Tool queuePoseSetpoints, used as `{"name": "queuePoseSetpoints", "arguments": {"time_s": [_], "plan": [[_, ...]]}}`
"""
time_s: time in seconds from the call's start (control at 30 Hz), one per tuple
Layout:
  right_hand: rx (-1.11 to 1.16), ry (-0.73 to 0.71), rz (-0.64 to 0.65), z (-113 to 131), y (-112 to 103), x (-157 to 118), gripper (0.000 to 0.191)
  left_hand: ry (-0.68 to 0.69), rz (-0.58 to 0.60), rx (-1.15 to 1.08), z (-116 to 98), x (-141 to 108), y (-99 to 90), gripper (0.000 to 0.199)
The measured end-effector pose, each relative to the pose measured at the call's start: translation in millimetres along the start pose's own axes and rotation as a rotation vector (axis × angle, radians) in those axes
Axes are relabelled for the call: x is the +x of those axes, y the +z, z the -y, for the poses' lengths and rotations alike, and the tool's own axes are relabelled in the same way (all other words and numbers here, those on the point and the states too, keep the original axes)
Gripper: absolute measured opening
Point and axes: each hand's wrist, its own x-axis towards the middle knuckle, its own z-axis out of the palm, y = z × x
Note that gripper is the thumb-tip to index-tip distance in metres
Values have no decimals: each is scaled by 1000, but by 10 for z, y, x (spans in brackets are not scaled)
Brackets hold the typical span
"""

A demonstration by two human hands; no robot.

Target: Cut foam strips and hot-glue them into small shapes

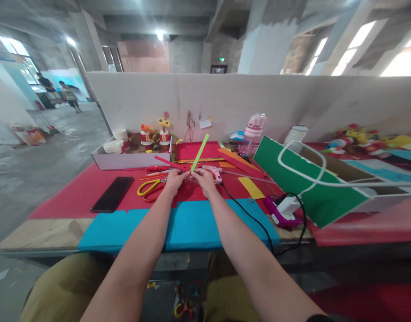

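Over the red table covering, my left hand (pixel 175 180) and my right hand (pixel 204 179) meet with fingers pinched together. A light green paper strip (pixel 201 150) rises at a slant from the fingertips of my right hand. A red paper strip (pixel 165 161) runs from the upper left into the fingers of my left hand; its inner end is hidden. Scissors (pixel 146 188) with a yellow and a red handle lie just left of my left hand. Beside my right hand rests a pink glue gun (pixel 216 172), partly covered by it.
Left lies a black phone (pixel 113 194); blue sheets (pixel 192 226) line the front edge. A shallow box (pixel 131 162) holds cups and figures. Right are a yellow paper piece (pixel 251 188), a purple power strip (pixel 281 213) with cables, a green board (pixel 299 183) and a pink bottle (pixel 252 134).
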Motion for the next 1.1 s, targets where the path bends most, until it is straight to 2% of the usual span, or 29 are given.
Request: {"name": "queuePoseSetpoints", "arguments": {"time_s": [0.17,0.33,0.5,0.8,1.1], "plan": [[-45,-21,6,-7,2,0,31,34,-18,-53,28,19,0,30],[-34,-12,-7,-6,20,-12,29,-19,-41,-115,3,-5,17,28],[5,15,12,7,30,-23,31,-7,3,-199,-29,-18,25,30],[33,-46,11,12,40,-24,29,9,60,-144,10,-3,29,37],[29,23,40,-17,26,-19,33,55,17,-89,23,8,-22,32]]}}
